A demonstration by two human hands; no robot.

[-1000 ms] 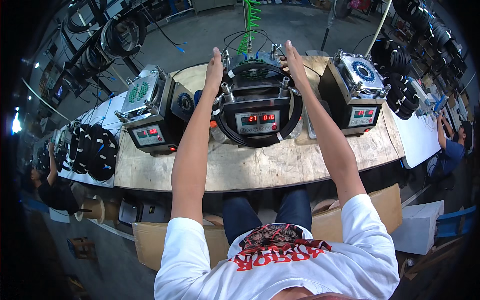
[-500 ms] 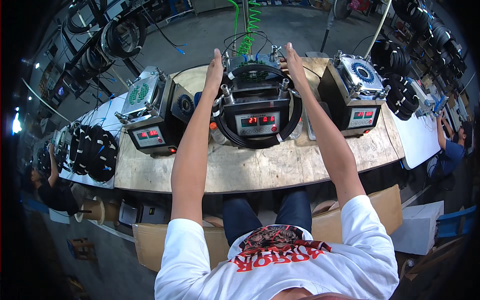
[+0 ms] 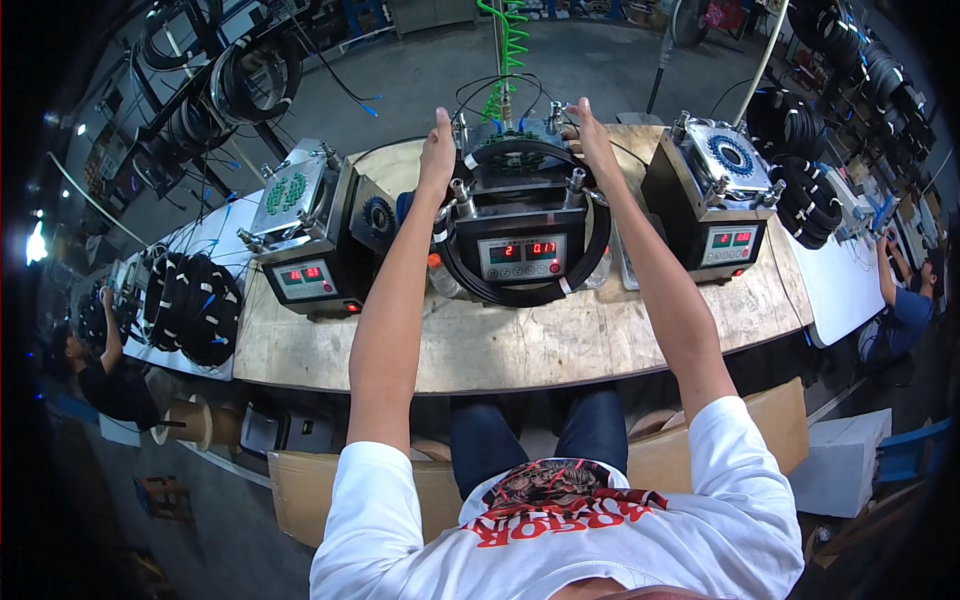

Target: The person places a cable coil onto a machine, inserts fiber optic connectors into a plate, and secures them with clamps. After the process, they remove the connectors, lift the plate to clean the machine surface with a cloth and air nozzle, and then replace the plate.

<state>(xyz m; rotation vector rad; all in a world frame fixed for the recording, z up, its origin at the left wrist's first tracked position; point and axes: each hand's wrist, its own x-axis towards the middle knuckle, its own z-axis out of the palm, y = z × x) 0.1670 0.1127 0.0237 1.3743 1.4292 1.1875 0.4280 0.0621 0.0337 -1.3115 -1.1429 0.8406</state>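
A boxy black machine (image 3: pixel 487 219) with a lit red display stands at the middle of the bench. A coil of black cable (image 3: pixel 600 240) with white ties hangs around its front. On top sits a metal fixture plate with a ring of green parts (image 3: pixel 513 152) and upright metal posts at its corners. My left hand (image 3: pixel 437 155) is beside the fixture's left edge, fingers stretched away from me and holding nothing visible. At the right edge my right hand (image 3: pixel 595 145) is held likewise, fingers apart. Whether either hand touches the fixture, I cannot tell.
Similar machines stand at left (image 3: pixel 320 255) and right (image 3: pixel 715 200) on the wooden bench (image 3: pixel 480 350). Black cable coils hang at left (image 3: pixel 200 310) and right (image 3: pixel 805 200). A green spiral hose (image 3: pixel 512 45) hangs behind. Other people (image 3: pixel 105 375) work at both sides.
The view has shifted slightly, so the scene sits a little lower. The middle machine's red readout has changed. Both hands stay beside the fixture.
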